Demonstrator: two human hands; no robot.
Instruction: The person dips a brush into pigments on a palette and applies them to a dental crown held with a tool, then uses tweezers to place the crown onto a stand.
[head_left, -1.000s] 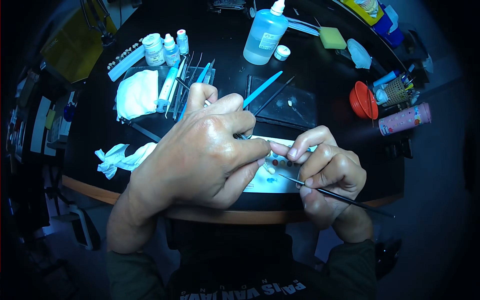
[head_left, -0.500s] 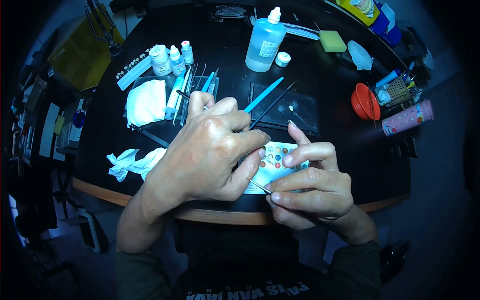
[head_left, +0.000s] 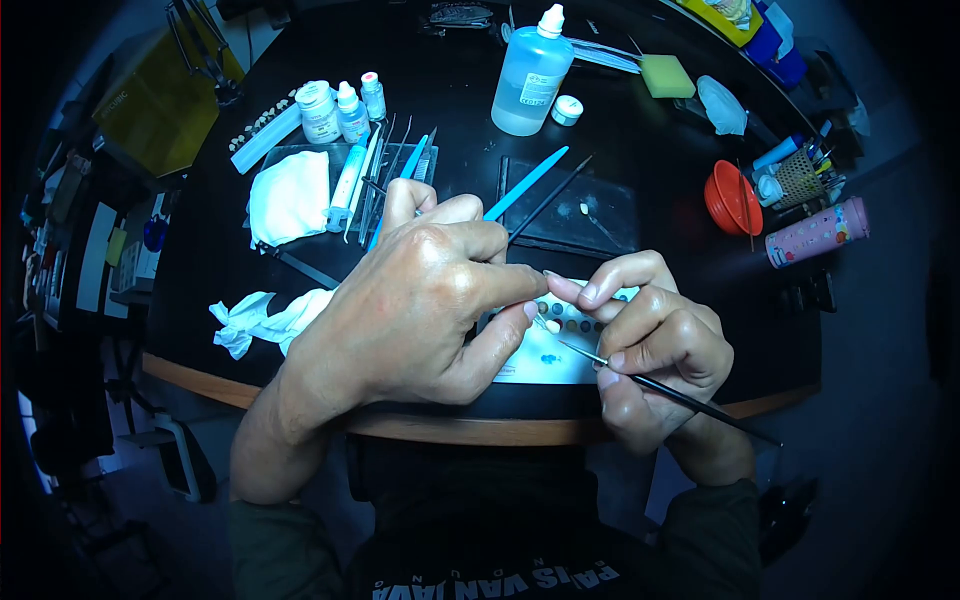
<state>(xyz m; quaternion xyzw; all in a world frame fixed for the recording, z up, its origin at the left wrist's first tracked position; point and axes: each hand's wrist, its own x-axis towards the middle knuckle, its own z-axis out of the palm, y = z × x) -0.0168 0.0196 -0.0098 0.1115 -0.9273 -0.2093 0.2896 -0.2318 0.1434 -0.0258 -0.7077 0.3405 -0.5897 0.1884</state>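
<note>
My right hand [head_left: 672, 350] grips a thin dark-handled brush [head_left: 680, 397] with a metal neck; its fine tip points left. The index fingertip of that hand meets the fingertips of my left hand [head_left: 415, 300]. Between the left thumb and index finger I pinch a small holder, with a small white tooth-like piece [head_left: 552, 326] at its end. A dark thin handle also shows by the raised fingers of my left hand. Under both hands lies a white card [head_left: 540, 368] with rows of coloured dots, partly hidden.
Behind the hands are a black tile [head_left: 610, 205], a blue-handled tool [head_left: 530, 182], a large clear bottle [head_left: 530, 85] and small bottles [head_left: 320, 115]. White gauze [head_left: 290, 198] and crumpled tissue [head_left: 265, 322] lie left. At right stand a red bowl [head_left: 728, 195] and a pink tumbler [head_left: 815, 235].
My right hand has moved right and turned, so the brush's long handle now shows. Its index finger has come over to the left fingertips. The white piece has come into clearer view.
</note>
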